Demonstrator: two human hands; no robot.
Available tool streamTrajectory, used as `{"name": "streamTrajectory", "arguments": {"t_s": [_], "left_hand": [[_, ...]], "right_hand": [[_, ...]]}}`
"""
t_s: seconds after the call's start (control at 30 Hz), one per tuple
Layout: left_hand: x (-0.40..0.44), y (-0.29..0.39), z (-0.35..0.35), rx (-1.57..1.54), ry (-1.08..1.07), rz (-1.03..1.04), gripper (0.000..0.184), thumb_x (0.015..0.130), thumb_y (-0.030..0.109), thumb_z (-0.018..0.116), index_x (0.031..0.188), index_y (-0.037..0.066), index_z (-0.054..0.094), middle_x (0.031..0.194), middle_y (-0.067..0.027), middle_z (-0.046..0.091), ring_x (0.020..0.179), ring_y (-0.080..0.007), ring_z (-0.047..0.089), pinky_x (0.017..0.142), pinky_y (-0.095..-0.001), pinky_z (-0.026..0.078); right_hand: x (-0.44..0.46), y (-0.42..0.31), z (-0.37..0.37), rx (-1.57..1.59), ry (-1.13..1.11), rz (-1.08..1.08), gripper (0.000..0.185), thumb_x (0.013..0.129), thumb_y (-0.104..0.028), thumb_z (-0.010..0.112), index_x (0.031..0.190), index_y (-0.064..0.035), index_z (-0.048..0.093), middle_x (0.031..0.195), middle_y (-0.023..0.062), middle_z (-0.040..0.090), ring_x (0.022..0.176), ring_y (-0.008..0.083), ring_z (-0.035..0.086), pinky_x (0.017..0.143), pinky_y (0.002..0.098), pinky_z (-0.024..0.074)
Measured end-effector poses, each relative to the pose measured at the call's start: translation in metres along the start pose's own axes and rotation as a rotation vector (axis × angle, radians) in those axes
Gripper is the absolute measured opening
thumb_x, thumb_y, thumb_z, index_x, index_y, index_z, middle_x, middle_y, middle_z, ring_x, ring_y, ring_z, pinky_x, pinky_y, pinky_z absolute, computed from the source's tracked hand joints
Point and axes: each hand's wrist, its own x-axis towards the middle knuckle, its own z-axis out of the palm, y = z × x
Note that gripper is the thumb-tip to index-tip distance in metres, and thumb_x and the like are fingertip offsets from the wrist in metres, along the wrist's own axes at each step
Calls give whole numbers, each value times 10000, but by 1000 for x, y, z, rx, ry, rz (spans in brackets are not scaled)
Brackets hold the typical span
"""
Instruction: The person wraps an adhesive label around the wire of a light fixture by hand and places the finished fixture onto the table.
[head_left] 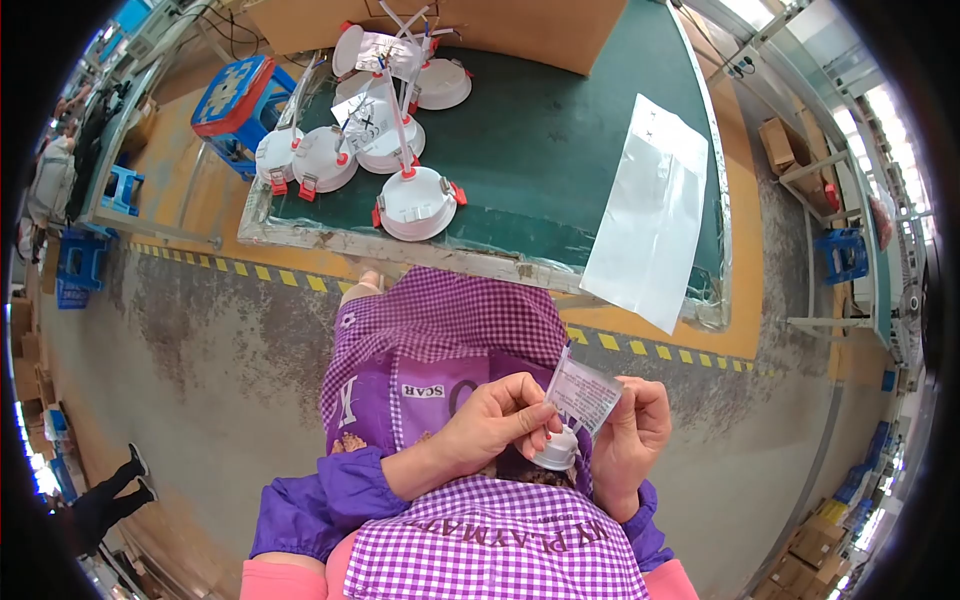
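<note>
Factory workshop: green workbench, white light fittings, striped floor tape; probably cartons at blurred edge.

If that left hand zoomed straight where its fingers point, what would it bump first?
Probably the printed tag, close to the left hand. Beyond it is the right hand, pinching the tag's edge. Depth is unclear, so the left might brush the small white piece first.
</note>
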Motion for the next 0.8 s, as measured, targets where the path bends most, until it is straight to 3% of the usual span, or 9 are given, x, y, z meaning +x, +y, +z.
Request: {"name": "streamTrajectory", "arguments": {"t_s": [0.53, 0.63, 0.8], "left_hand": [[-2, 2, 5, 56, 26, 23, 116, 950, 125, 502, 894, 37, 452, 849, -126, 624, 641, -91, 604, 543, -186, 500], [-2, 0, 5, 46, 20, 36, 136, 943, 157, 527, 906, 35, 481, 838, -70, 627, 640, -60, 586, 556, -186, 513], [-2, 1, 6, 51, 18, 43, 134, 946, 157, 522, 909, 35, 481, 846, -67, 625, 646, -59, 585, 559, -185, 513]], "right_hand": [[-2, 5, -1, -5, -14, 5, 114, 934, -101, 538, 895, 4, 515, 920, 95, 604, 803, 96, 547, 740, 235, 443], [-1, 6, -1, 2, -24, -4, 117, 934, -102, 537, 893, 5, 513, 919, 98, 602, 801, 98, 547, 738, 236, 445], [0, 6, 2, -52, -16, -15, 138, 946, -145, 518, 887, -24, 492, 882, 57, 587, 746, 68, 526, 691, 221, 449]]}}
